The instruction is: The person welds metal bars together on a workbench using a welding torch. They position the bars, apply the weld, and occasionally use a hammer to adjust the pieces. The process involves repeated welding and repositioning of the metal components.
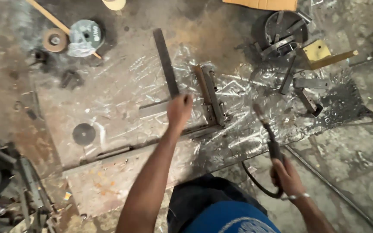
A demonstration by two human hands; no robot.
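Observation:
My left hand point(178, 110) reaches forward over a scratched steel plate point(121, 86) and grips the corner of a dark metal try square point(165, 62), whose long blade points away from me. Just right of it lies a welded assembly of steel bars point(211, 95). My right hand point(286, 174) holds the black handle of a welding electrode holder point(269, 133), its tip raised toward the plate and a black cable looping down from it.
Grinding discs point(84, 133) point(55, 39) lie on and beyond the plate, with a wrapped disc pack point(86, 36) at top left. Steel offcuts and a round part point(286, 32) sit top right. Scrap metal point(5, 181) lies lower left; a thin rod point(337, 190) crosses the floor right.

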